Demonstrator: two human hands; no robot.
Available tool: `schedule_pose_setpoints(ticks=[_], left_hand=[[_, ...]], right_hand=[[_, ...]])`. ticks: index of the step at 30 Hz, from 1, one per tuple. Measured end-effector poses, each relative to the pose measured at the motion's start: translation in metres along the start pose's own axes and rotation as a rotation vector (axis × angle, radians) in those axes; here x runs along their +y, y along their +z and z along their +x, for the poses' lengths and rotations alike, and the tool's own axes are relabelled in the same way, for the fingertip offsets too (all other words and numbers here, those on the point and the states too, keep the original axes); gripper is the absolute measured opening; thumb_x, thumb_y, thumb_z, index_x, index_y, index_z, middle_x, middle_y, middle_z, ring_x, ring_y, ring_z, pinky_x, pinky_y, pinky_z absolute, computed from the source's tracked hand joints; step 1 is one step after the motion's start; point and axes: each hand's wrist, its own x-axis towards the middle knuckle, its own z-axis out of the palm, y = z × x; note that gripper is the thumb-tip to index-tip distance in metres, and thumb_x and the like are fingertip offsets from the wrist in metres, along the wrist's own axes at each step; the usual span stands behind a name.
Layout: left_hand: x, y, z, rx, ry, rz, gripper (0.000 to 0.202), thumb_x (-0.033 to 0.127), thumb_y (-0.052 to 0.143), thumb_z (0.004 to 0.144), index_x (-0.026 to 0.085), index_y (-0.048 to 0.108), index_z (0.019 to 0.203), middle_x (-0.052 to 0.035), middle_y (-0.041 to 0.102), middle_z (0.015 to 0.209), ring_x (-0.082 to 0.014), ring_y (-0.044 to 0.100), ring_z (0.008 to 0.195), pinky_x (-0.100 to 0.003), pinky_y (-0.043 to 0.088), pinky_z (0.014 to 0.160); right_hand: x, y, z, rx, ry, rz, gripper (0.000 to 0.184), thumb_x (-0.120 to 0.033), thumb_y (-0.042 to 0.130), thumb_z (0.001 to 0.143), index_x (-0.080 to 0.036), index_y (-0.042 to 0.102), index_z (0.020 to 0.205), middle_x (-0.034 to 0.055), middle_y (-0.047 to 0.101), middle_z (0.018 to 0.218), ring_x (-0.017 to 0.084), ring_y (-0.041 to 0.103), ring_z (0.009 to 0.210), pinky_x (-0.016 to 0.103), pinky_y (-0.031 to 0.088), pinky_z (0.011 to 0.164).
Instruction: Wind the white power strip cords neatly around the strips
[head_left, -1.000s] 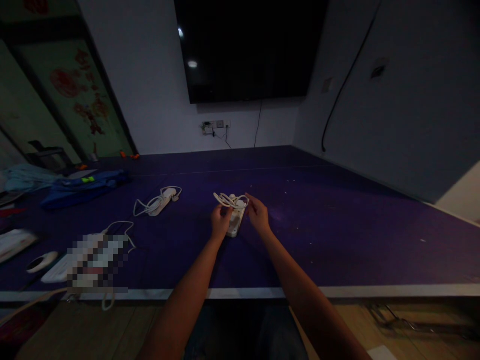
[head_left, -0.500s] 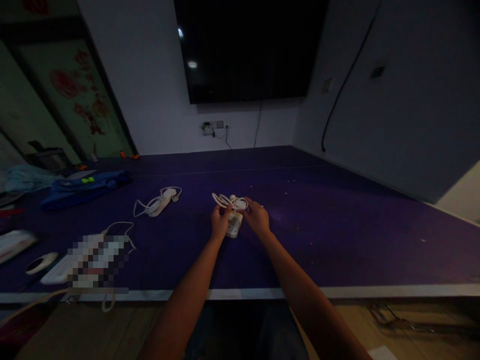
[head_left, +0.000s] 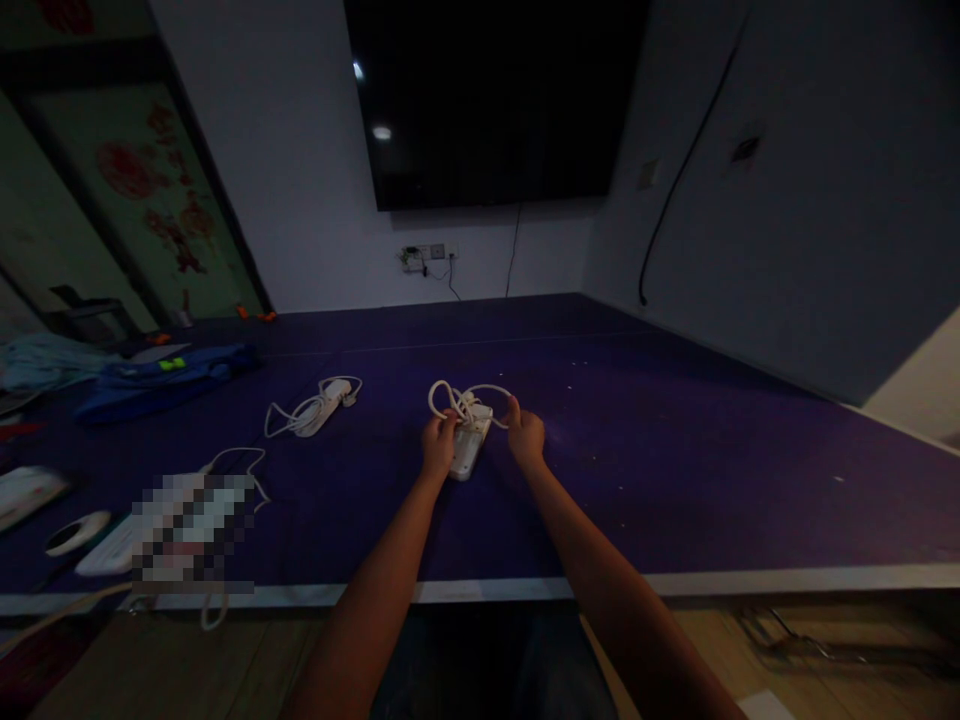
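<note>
- Dim rm; dark TV (head_left: pixel 491 100) on far wall (head_left: pixel 300 200), purple table (head_left: pixel 675 480) below.
- Located on table between hands: white power strip (head_left: pixel 466 455), w/ white cord (head_left: pixel 466 409) looped over far end.
- L hand (head_left: pixel 438 442): pinching cord bundle at strip's L side.
- R hand (head_left: pixel 527 437): thumb raised, fingers curled, pinching R loop.
- To L, apart: second strip (head_left: pixel 328 403), cord-wrapped.
- Step, as judged: working cord loops; coiling or uncoiling, can't tell.
- Next, prob.: hold bundle firm w/ L, guide loop w/ R.

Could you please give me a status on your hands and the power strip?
Left hand holding white cord; right hand holding a loop of it. Power strip on table, between hands. Second strip apart, to the left.
</note>
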Motion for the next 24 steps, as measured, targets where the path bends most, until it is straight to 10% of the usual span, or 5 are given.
schedule_pose_setpoints(ticks=[15, 24], left_hand=[[-0.003, 0.001, 0.004, -0.029, -0.046, -0.133, 0.038, 0.047, 0.054, 0.077, 0.014, 0.067, 0.09, -0.0081, 0.071, 0.086, -0.0187, 0.065, 0.079, -0.024, 0.045, 0.06], [0.006, 0.004, -0.006, -0.037, 0.056, -0.053, 0.039, 0.05, 0.061, 0.075, 0.015, 0.068, 0.09, -0.0084, 0.07, 0.087, -0.019, 0.064, 0.083, -0.027, 0.046, 0.075]], right_hand=[[-0.001, 0.004, 0.0, -0.144, 0.574, 0.862, 0.053, -0.066, 0.044, 0.079, -0.018, 0.05, 0.056, -0.0067, 0.034, 0.033, 0.007, 0.029, 0.028, 0.021, 0.025, 0.031], [0.004, -0.005, -0.001, 0.127, 0.101, 0.335, 0.067, -0.062, 0.054, 0.075, -0.009, 0.057, 0.117, 0.0004, 0.06, 0.053, 0.016, 0.056, 0.048, 0.027, 0.044, 0.052]])
